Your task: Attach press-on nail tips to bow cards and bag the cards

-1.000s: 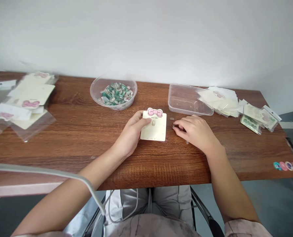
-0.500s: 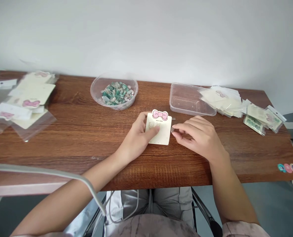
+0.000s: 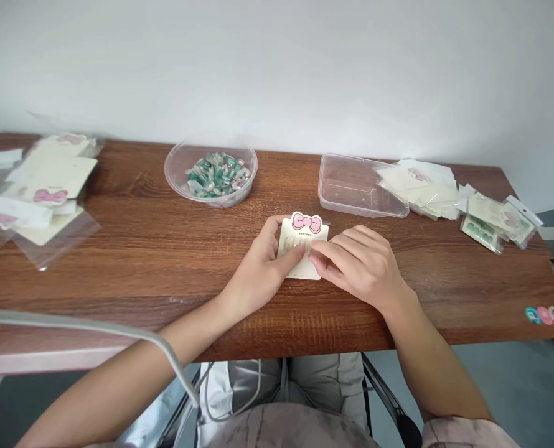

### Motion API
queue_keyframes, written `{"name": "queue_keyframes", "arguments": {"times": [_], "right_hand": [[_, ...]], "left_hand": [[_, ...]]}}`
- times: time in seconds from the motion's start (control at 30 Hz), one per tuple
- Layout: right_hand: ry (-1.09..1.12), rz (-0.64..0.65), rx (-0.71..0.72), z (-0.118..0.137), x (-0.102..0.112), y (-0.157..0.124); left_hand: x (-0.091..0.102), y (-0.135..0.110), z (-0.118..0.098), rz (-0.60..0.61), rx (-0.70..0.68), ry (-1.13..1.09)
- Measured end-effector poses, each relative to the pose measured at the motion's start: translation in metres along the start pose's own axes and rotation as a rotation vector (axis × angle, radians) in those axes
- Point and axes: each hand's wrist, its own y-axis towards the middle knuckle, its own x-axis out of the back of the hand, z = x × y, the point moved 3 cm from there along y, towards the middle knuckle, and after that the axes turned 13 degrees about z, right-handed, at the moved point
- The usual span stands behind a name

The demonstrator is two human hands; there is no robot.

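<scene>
I see my left hand (image 3: 262, 270) pinching the card (image 3: 305, 235) on the surface (image 3: 165, 249); my right hand (image 3: 358, 264) lies over its right half, fingers together, pressing it.

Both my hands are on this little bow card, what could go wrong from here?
The right hand covers the middle of the card, so whatever is pressed there is hidden and could sit crooked. The left hand grips the card from one side only; a hard push might slide or bend it. The bowl of small pieces stands beyond; a hasty reach could tip it.
</scene>
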Motion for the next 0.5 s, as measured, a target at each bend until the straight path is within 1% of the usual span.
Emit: {"name": "queue_keyframes", "arguments": {"times": [0.23, 0.37, 0.5], "right_hand": [[-0.011, -0.004, -0.013, 0.0002, -0.0021, -0.0014], [-0.001, 0.002, -0.024, 0.0007, -0.0034, -0.0016], [-0.010, 0.015, -0.030, 0.0008, -0.0037, -0.0009]], "left_hand": [[0.0000, -0.0005, -0.0011, -0.002, 0.004, -0.018], [0.0008, -0.0011, -0.0008, -0.020, 0.008, -0.001], [0.0002, -0.0015, -0.0012, -0.013, -0.002, 0.018]]}}
